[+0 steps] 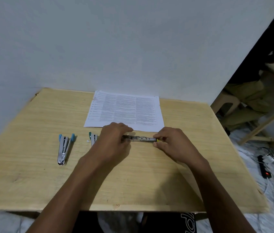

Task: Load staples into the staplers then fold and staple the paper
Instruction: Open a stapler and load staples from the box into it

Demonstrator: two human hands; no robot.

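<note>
Holding item 1: metal stapler w/ yellow tip (141, 139), lying sideways just above the table (133, 182), gripped at both ends. Left hand (114, 140) fingers closed round its left end; right hand (171, 143) pinches the right end, thumb and forefinger at the yellow tip. Whether the stapler is open can't be told; blurred.

Item 2: teal-tipped stapler (93, 138), on table just left of left hand, mostly hidden behind the wrist.

Item 3: blue-tipped stapler (64, 149), further left, well apart from the hands, arms spread in a V, hinge end toward the person.

Item 4: small white scrap (87, 140), between items 2 and 3, near item 2.

Item 5: printed paper (124, 111), flat, unfolded, at far edge of table by the wall (116, 39); its near edge just beyond the hands.
</note>
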